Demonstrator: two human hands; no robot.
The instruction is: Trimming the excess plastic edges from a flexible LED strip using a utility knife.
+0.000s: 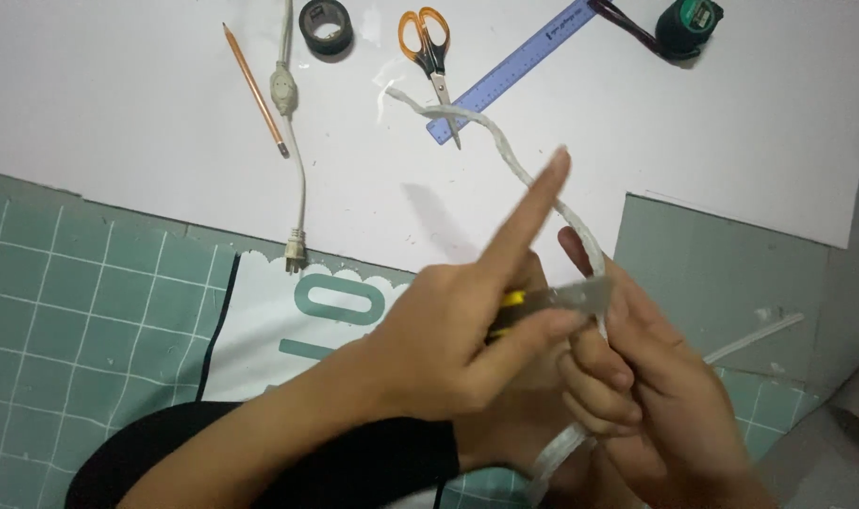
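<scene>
The left hand (467,339) is holding a utility knife (552,303) with a yellow body and a bare metal blade, its grip closed around the handle while the index finger is sticking straight out and upward. The right hand (656,377) is closing its grip on a translucent white strip (505,151), pinching it just beside the blade. The blade is lying across the strip where the two hands are meeting. From there the strip is running up and away over the white sheet (118,123) on the tabletop, ending near the orange-handled scissors (428,47). A blue ruler (514,71) is lying just beside the scissors, touching their blades. Farther from the scissors, a roll of black tape (327,26), a white cord with a plug (288,113) and a pencil (254,87) are resting on the sheet. A green tape measure (689,26) is sitting beyond the ruler's far end.
</scene>
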